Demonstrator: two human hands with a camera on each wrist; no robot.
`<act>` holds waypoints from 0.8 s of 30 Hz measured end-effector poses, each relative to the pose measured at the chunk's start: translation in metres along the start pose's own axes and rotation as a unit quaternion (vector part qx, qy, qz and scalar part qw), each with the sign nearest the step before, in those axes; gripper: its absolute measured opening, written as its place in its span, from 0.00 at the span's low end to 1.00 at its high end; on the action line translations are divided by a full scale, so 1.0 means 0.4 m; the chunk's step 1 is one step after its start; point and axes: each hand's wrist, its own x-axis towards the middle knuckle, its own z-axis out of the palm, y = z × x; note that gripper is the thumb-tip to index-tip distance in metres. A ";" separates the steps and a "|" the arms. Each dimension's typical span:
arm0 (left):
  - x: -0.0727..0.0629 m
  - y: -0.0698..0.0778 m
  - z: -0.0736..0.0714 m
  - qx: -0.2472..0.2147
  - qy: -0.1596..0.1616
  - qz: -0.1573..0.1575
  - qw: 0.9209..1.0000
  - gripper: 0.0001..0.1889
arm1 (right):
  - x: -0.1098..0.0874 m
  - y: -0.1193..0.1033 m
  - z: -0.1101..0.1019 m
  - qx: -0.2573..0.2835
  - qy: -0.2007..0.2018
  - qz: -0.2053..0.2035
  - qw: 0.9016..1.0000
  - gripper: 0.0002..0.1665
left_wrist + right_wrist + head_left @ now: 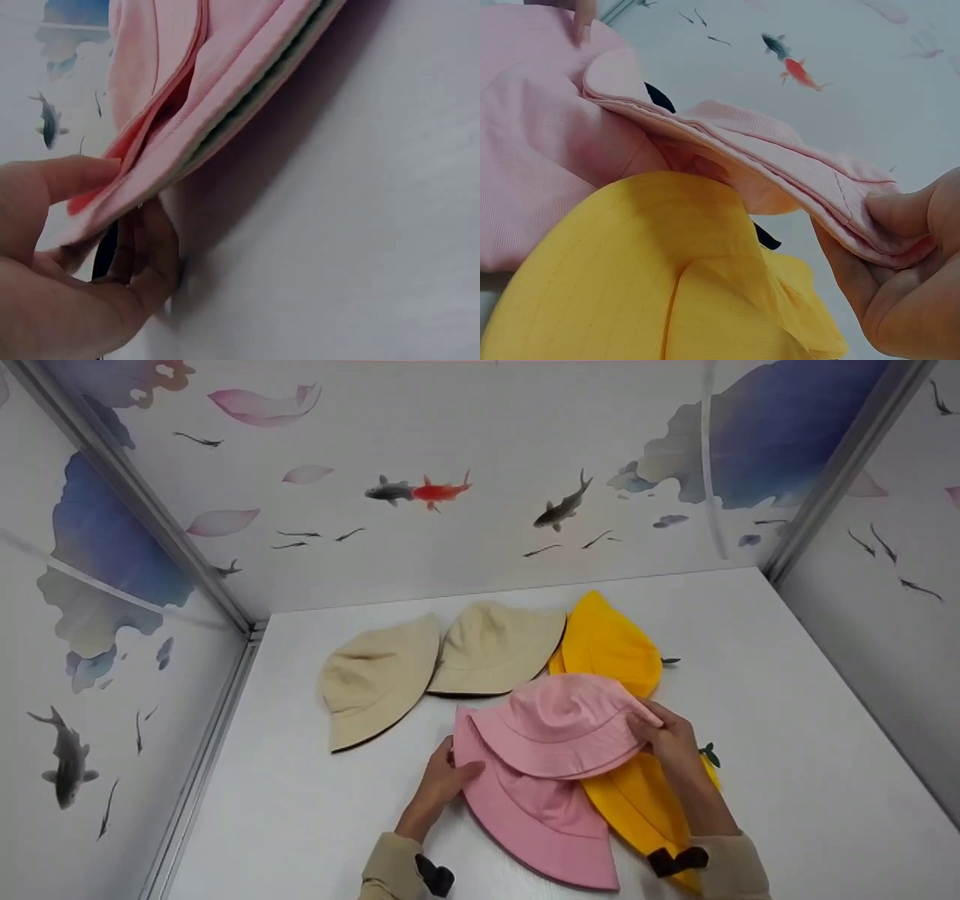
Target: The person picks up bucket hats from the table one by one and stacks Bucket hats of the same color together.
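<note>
Two pink bucket hats overlap at the front middle in the head view. My right hand (675, 742) pinches the brim of the upper pink bucket hat (559, 727) at its right end, thumb on top. My left hand (442, 780) grips the lower pink bucket hat (551, 840) by its left brim corner, with the thumb over the fabric and the other fingers beneath. In the left wrist view a dark green lining (259, 94) shows along that lower brim. A yellow bucket hat (637, 795) lies partly hidden under the pink ones and my right forearm.
Behind, a second yellow hat (611, 641) with a dark stem touches the row of two beige bucket hats, one in the middle (495, 649) and one at left (379, 682). All lie on a white table (255, 810) enclosed by printed panels (480, 427).
</note>
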 end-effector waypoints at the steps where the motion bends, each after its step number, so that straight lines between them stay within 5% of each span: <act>1: -0.004 -0.005 0.000 -0.011 -0.016 0.011 1.000 0.36 | 0.000 0.000 0.000 0.001 0.000 0.002 1.000 0.36; 8: -0.021 -0.024 0.007 -0.063 -0.090 0.032 0.993 0.46 | 0.005 0.002 -0.003 0.000 0.003 0.013 1.000 0.37; 24: -0.046 -0.043 -0.028 -0.111 -0.079 0.018 0.991 0.44 | 0.004 0.012 0.001 -0.019 -0.006 0.024 1.000 0.36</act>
